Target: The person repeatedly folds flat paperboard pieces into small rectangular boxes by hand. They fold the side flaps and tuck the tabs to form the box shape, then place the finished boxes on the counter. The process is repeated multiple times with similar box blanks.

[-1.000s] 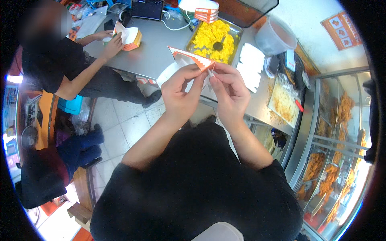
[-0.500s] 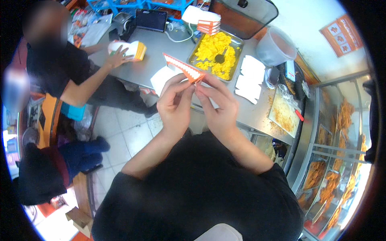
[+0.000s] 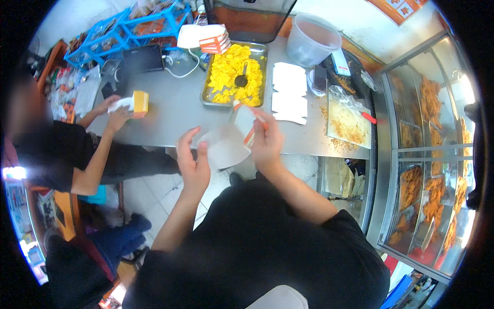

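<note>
In my right hand (image 3: 267,141) is a paper food box (image 3: 244,119), white inside with orange on its outer sides. The fingers and thumb close on its right side, and it is tilted above the counter's front edge. Its wide white flap (image 3: 224,148) hangs toward my left hand (image 3: 193,162). That hand has its fingers and thumb apart, beside the flap's left end, with nothing gripped. Behind the box, a metal tray (image 3: 204,99) holds yellow rice with a dark scoop (image 3: 241,80) lying in it.
White flat cartons (image 3: 288,95) lie right of the tray; stacked orange-and-white boxes (image 3: 215,44) stand behind it. A plastic bucket (image 3: 313,44), a crumb-covered board (image 3: 350,123) and a glass food cabinet (image 3: 432,154) are rightward. At left, a co-worker handles a yellow-and-white box (image 3: 139,104).
My hands have moved apart; the left has let go of the box, which stays in the right and is now opened out. The view has shifted, and the co-worker's box appears farther left.
</note>
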